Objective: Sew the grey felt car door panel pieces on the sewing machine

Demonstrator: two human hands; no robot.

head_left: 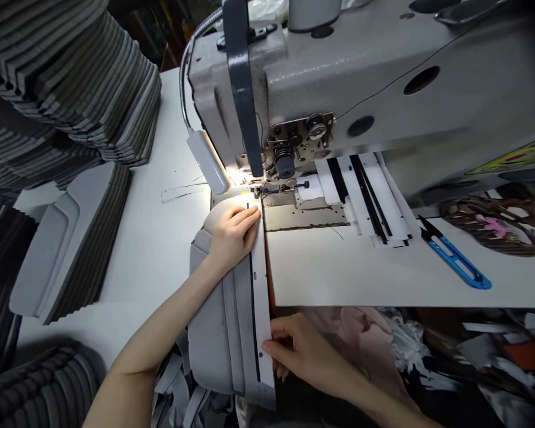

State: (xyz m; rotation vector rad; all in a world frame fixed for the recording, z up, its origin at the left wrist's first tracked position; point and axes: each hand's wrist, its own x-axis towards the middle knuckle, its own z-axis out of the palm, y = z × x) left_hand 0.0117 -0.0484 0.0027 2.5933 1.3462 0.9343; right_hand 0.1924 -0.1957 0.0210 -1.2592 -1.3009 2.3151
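My left hand (235,233) lies on a grey padded fabric panel (214,327), fingers stretched over its upper end just in front of the presser foot (257,191). Along the panel's right edge runs a white strip (262,297) with small holes and a black line beside it. Near the strip's lower end, my right hand (301,353) pinches its edge between thumb and fingers. The panel's lower part hangs past the table edge. A sewing machine (339,77) stands over the work, its lamp (208,161) lighting the needle area.
Stacks of grey panels (71,238) stand on the white table (160,238) at left. To the right lie black-and-white strips (365,196), blue thread snips (457,258) and a brown item with a pink flower (494,226). Fabric scraps (410,339) fill the space below the table.
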